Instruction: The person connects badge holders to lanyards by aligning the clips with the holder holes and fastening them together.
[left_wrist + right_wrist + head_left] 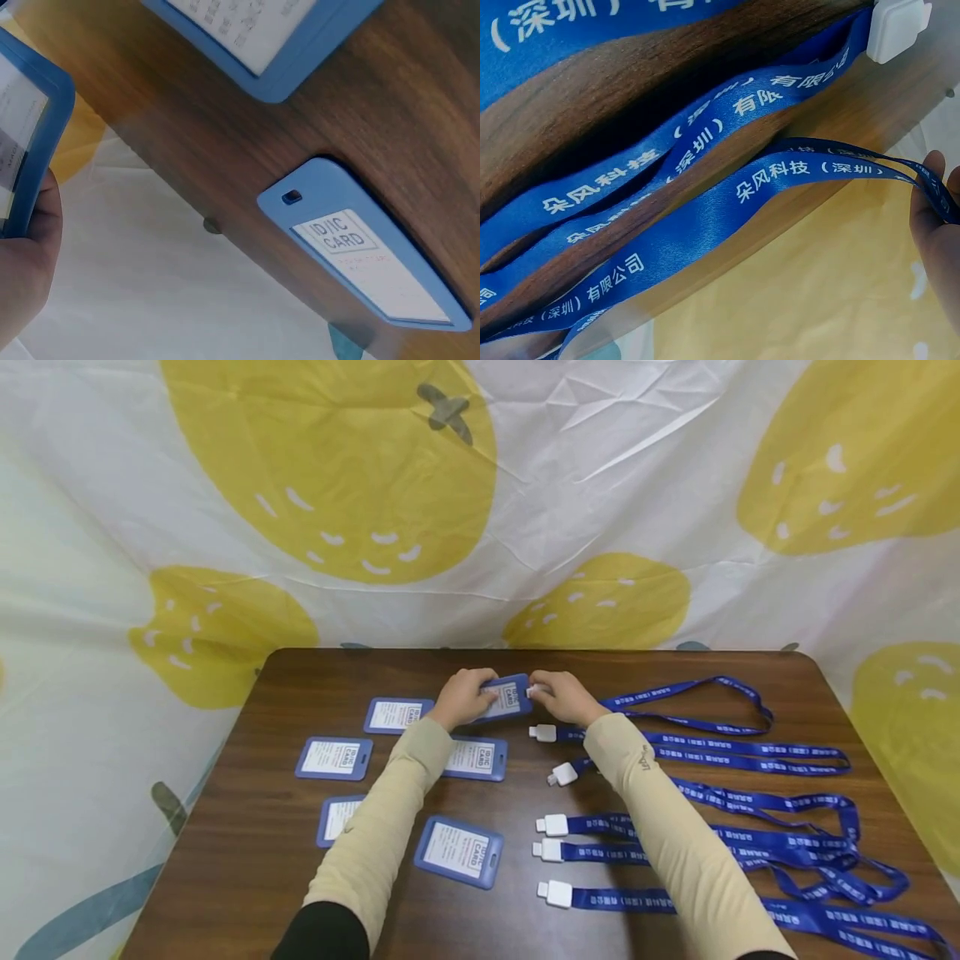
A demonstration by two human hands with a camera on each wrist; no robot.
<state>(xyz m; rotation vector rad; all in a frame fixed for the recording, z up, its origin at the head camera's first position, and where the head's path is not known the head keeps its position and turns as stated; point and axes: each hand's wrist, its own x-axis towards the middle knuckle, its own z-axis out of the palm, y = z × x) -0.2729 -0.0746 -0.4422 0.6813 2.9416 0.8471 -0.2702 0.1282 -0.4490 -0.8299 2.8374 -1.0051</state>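
Note:
In the head view my left hand (460,697) grips a blue ID card holder (513,697) by its left end, above the far part of the table. The left wrist view shows the holder's blue frame (56,97) against my fingers. My right hand (564,697) pinches a blue lanyard (652,695) near its white clip (534,691), right at the holder's slotted end. Whether clip and holder are joined cannot be made out. From my right fingers the lanyard's printed strap (780,176) trails back over the table in the right wrist view.
Several more card holders lie on the left and middle of the brown table (247,827), one (459,852) nearest the front. Several lanyards with white clips (556,894) stretch across the right side. A fruit-patterned cloth (525,527) hangs behind the table's far edge.

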